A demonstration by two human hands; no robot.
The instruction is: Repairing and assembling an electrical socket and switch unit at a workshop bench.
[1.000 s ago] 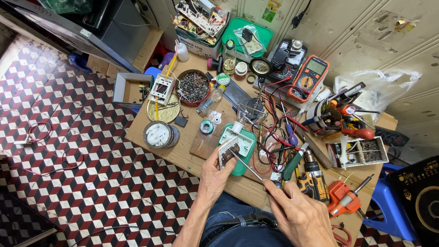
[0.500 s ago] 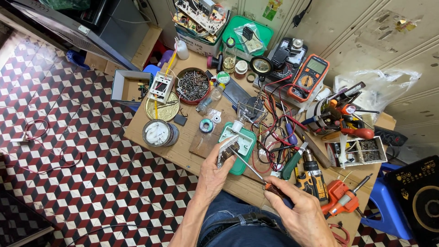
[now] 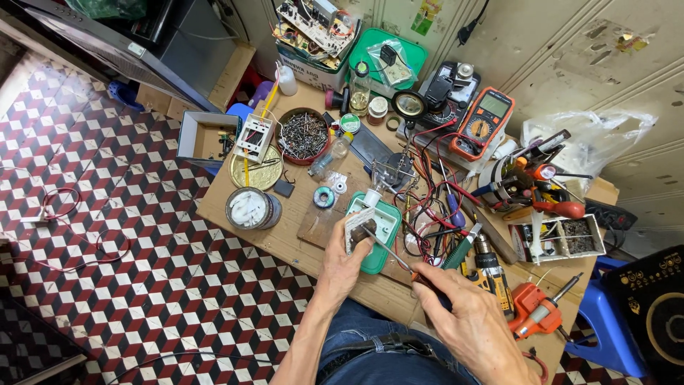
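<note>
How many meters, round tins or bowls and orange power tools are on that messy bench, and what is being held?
Meters: 2 - orange multimeter, black meter
Round containers: 3 - bowl of screws, tin of white pieces, brass lid
Orange power tools: 1 - orange tool
Held: 2 - small board in left hand; soldering iron in right hand
Total: 8

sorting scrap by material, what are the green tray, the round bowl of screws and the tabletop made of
Green tray: looks like moulded plastic, smooth, evenly coloured, rounded corners. Round bowl of screws: probably metal, thin dark reddish rim, though plastic is possible; its contents glint like steel. Tabletop: wood or plywood, matt tan, worn and stained.
</note>
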